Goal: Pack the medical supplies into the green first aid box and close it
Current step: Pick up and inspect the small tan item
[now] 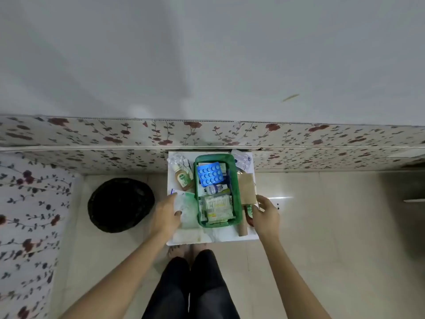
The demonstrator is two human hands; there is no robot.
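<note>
The green box (pixel 215 192) sat open at frame centre, packed. The left hand (pixel 166 215) lay released on its translucent lid (pixel 187 208); the right hand (pixel 264 215) gripped a brown packet (pixel 248 188).

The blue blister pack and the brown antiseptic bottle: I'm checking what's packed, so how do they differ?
The blue blister pack lies flat inside the green box; the brown antiseptic bottle lies outside, left of it. The pack is a flat sheet; the bottle is rounded. Neither is touched by a hand.

Light: dim and even around me; glare: bright patch on floor tile (pixel 279 199); edges: wide-angle bending; focus: soft
</note>
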